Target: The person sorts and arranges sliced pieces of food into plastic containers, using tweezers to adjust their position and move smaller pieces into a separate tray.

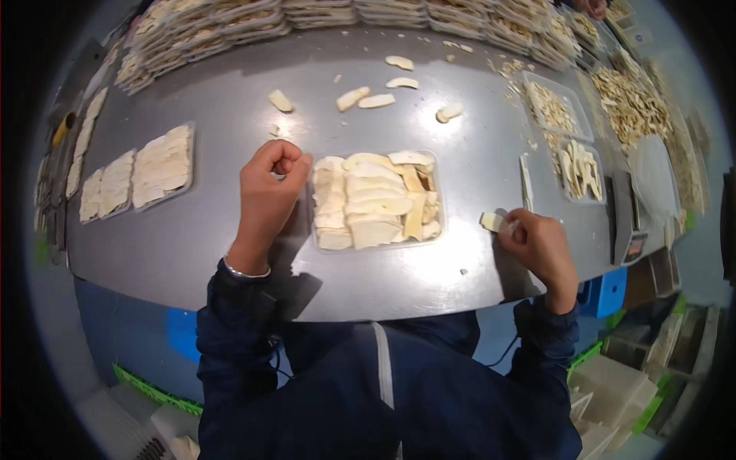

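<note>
A clear plastic tray (441, 230) sits before me on the metal table. Overlapping pale slices, which look like dried mushroom, fill it, with some browner slices (412, 179) showing at its right side. My left hand (272, 184) is closed beside the tray's upper left corner, fingers curled and no item visible in them. To the right of the tray, my right hand (540, 241) pinches a short pale mushroom slice (493, 221) just over the tabletop. A pair of long, thin metal tweezers (526, 182) lies beyond that hand.
Loose mushroom slices (376, 100) lie beyond the tray. Filled trays (190, 165) stand at left, and stacked trays (391, 11) line the far edge. At right are a tray of small pieces (571, 126), a tray of strips (583, 172), a scale (627, 218) and a mushroom heap (629, 103).
</note>
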Action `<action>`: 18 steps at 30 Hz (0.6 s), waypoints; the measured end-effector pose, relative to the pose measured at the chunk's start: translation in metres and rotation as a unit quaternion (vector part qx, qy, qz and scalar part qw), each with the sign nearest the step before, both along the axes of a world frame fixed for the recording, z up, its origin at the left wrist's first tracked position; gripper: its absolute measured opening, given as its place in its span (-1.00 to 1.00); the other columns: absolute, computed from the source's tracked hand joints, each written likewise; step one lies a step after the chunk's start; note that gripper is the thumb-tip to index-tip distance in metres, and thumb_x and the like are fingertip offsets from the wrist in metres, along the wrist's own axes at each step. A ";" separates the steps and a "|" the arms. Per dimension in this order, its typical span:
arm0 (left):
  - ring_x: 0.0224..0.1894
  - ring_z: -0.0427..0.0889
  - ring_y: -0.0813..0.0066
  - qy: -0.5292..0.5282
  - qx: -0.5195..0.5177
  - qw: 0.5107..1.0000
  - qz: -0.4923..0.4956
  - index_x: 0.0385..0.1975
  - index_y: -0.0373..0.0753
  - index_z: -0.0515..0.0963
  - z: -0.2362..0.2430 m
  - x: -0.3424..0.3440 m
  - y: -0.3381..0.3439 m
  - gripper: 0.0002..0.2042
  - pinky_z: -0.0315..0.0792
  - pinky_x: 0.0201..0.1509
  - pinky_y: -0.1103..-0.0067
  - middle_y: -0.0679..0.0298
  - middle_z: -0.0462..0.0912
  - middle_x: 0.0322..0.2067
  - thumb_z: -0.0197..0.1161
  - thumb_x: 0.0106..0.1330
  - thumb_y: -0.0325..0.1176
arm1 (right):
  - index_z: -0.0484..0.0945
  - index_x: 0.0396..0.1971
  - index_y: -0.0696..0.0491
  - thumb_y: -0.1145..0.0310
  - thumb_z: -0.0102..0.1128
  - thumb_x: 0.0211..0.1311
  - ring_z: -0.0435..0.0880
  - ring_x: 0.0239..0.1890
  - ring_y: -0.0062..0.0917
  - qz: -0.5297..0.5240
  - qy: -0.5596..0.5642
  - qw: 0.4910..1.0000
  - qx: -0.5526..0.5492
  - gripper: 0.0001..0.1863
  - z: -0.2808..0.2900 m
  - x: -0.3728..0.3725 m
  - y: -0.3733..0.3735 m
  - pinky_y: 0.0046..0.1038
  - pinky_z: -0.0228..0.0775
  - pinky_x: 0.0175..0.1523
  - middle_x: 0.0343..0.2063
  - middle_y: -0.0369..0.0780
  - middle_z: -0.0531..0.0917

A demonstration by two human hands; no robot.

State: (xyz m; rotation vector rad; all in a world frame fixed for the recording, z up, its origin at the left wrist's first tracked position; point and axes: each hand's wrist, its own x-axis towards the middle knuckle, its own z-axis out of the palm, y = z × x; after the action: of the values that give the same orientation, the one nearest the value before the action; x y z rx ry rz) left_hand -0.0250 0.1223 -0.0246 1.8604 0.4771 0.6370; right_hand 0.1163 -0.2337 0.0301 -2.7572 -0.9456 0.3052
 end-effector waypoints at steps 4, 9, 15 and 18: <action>-0.51 0.26 0.77 -0.019 -0.013 0.999 0.037 -0.52 -0.31 0.48 -0.003 0.006 0.023 -0.85 0.23 -0.41 0.73 0.51 0.38 -0.57 0.29 0.25 -0.48 | 0.64 -0.33 0.08 0.36 0.37 0.00 0.62 -0.61 -0.27 0.035 -0.056 0.997 0.048 -0.79 0.005 0.013 0.019 -0.33 0.41 -0.47 -0.69 -0.19 0.58; -0.54 0.23 0.80 -0.046 0.007 0.986 0.160 -0.52 -0.31 0.49 -0.019 0.014 0.054 -0.83 0.18 -0.45 0.74 0.55 0.33 -0.62 0.29 0.28 -0.43 | 0.60 -0.25 0.09 0.36 0.40 0.03 0.62 -0.61 -0.29 0.121 -0.066 0.987 0.087 -0.73 0.017 0.019 0.085 -0.37 0.42 -0.47 -0.66 -0.19 0.60; -0.54 0.22 0.82 -0.087 -0.038 0.988 0.123 -0.52 -0.29 0.49 -0.027 0.016 0.057 -0.84 0.15 -0.47 0.75 0.57 0.33 -0.62 0.28 0.29 -0.46 | 0.60 -0.24 0.10 0.35 0.40 0.05 0.64 -0.60 -0.34 0.169 -0.086 0.978 0.090 -0.73 0.013 0.021 0.113 -0.39 0.44 -0.47 -0.62 -0.21 0.64; -0.55 0.21 0.83 -0.078 -0.065 0.989 0.105 -0.52 -0.28 0.49 -0.026 0.016 0.054 -0.84 0.14 -0.48 0.76 0.58 0.32 -0.62 0.27 0.30 -0.46 | 0.61 -0.24 0.09 0.36 0.38 0.06 0.64 -0.60 -0.36 0.162 -0.063 0.983 0.064 -0.74 0.007 0.019 0.114 -0.40 0.45 -0.47 -0.61 -0.22 0.65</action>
State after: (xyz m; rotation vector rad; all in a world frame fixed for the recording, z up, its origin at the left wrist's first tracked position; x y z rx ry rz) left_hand -0.0094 0.1761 -0.0503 1.6367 0.6008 0.8651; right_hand 0.1356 -0.1196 0.0374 -2.5244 -1.3985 0.1142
